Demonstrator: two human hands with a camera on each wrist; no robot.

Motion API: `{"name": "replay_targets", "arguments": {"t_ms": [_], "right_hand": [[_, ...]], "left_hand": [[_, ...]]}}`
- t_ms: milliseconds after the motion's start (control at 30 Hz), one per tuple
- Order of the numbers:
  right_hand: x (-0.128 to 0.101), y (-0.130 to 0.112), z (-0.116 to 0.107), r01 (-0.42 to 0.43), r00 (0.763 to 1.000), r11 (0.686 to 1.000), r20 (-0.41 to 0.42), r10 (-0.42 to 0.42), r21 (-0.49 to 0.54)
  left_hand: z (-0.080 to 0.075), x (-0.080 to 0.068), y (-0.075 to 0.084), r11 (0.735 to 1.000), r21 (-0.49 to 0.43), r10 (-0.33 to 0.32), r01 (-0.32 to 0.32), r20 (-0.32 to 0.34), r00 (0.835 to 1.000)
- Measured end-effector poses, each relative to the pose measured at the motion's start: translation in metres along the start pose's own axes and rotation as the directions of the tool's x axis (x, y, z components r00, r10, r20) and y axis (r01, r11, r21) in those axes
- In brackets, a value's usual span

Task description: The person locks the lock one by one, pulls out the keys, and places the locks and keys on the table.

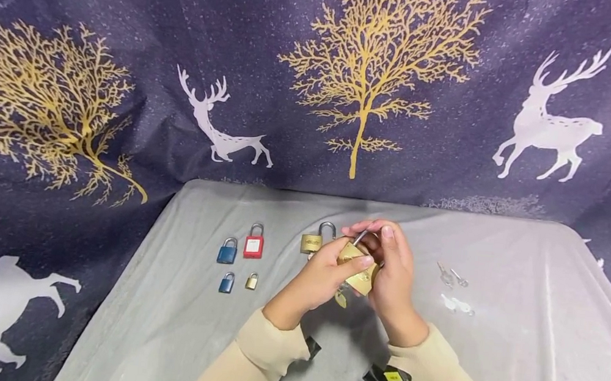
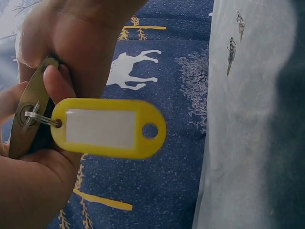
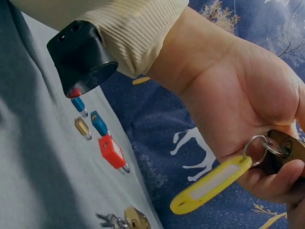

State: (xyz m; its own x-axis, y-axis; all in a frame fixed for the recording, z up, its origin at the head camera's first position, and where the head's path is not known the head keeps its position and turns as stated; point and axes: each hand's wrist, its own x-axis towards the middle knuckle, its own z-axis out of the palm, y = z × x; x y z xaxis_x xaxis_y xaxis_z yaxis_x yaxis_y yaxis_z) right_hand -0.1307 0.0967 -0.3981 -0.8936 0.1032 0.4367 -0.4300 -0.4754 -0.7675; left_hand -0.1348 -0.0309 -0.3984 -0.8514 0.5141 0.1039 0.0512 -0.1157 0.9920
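A: what kind of place are we looking at?
B: looking like a staged recording setup in a room, not a workshop. Grey cloth (image 1: 518, 333) is covering the table, navy deer-and-tree fabric (image 1: 457, 107) is hanging behind as backdrop
A: anything else pointing that way?
B: padlocks (image 1: 244, 252) are sitting in neat rows, loose keys (image 1: 454, 278) are lying on the right

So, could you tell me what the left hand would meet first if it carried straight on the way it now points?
The left hand points up and right, and already holds the brass padlock; just beyond lie the right hand's fingers. Depth is hard to judge.
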Motion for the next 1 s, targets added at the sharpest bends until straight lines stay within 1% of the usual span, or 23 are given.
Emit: {"name": "replay_targets", "arguments": {"t_ms": [100,267,433,533,667,833,1000], "right_hand": [[0.001,0.002,-0.001,-0.005,1.0,1.0,-0.009,0.005,-0.006],[0.002,0.002,-0.003,-0.024,0.999,0.999,-0.028,0.024,-0.023],[0.003,0.002,-0.005,-0.033,0.999,0.998,-0.014,0.032,-0.053],[0.004,0.0,-0.006,-0.03,1.0,0.996,-0.009,0.03,-0.081],[0.005,-0.001,-0.008,-0.03,1.0,0.995,0.006,0.031,-0.092],[0.006,-0.001,-0.01,-0.016,0.999,0.998,0.045,0.018,-0.056],[0.007,-0.002,-0.012,-0.027,0.995,1.0,0.1,0.025,0.014]], "left_hand": [[0.0,0.0,-0.001,1.0,-0.014,-0.001,0.001,0.002,1.0],[0.001,0.002,-0.002,1.0,-0.01,0.007,-0.007,0.015,1.0],[0.0,0.003,-0.004,1.0,-0.002,0.011,-0.011,0.015,1.0],[0.0,0.004,-0.004,1.0,0.002,0.008,-0.008,0.015,1.0],[0.001,0.004,-0.003,1.0,-0.003,0.003,-0.003,0.012,1.0],[0.002,0.003,-0.003,0.999,-0.032,-0.004,0.004,0.0,1.0],[0.003,0.003,-0.002,0.998,-0.06,-0.021,0.02,-0.009,1.0]]}}
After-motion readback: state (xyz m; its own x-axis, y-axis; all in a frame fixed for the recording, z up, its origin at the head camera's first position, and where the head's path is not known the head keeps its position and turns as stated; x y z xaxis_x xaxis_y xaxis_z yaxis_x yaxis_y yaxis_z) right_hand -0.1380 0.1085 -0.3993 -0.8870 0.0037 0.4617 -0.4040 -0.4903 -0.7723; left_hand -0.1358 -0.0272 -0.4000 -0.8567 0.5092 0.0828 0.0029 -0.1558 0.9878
